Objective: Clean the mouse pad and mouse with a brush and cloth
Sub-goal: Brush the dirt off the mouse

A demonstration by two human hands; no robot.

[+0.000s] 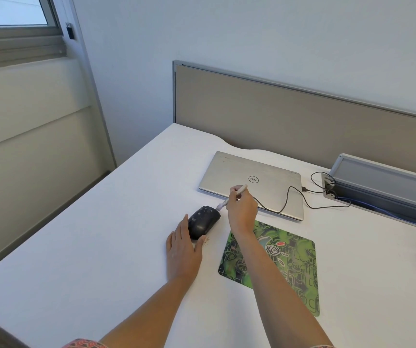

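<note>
Black mouse [203, 222] on white worktop [96, 247], just left of green mouse pad [285, 267], with left hand [183, 249] flat beside it, fingers straight and touching its near end. Right hand [242, 209] clasping thin brush [241, 189], bristles at mouse's far end. Closed laptop [252, 177] behind.

mouse [204, 222]: black plastic, glossy, smooth | mouse pad [286, 262]: green printed face, smooth, faint sheen | brush [241, 189]: white handle, plastic-looking | laptop [229, 174]: silver metal lid, matt | desk [101, 247]: white, smooth, matt | partition [277, 116]: beige, cloth-like, matt
</note>
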